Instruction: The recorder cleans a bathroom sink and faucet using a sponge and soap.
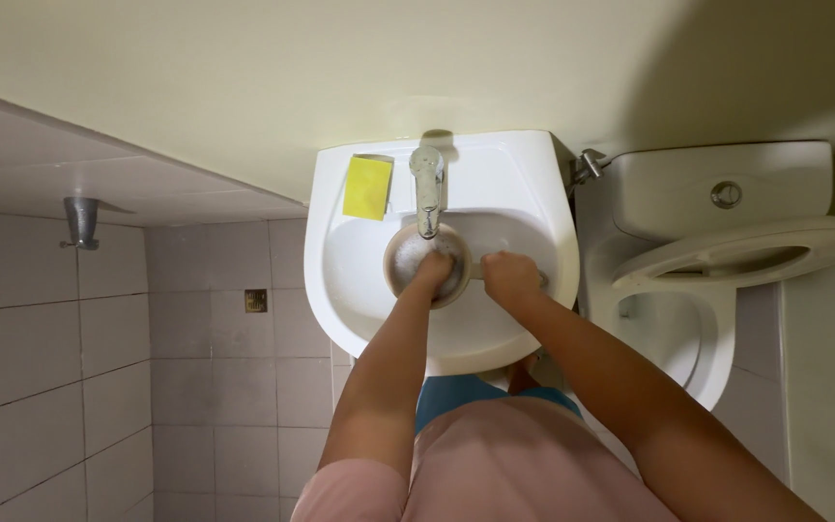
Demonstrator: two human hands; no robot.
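Resting inside the soapy pan (408, 259), the left hand (434, 271) curls shut; the right hand (509, 275) grips its handle beside it.

Left hand (434, 272), right hand (510, 277) both clenched

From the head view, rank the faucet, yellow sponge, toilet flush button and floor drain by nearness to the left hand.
1. Faucet: just above the left hand, over the basin.
2. Yellow sponge: on the sink rim, upper left.
3. Floor drain: left, on the tiles.
4. Flush button: far right, on the tank.
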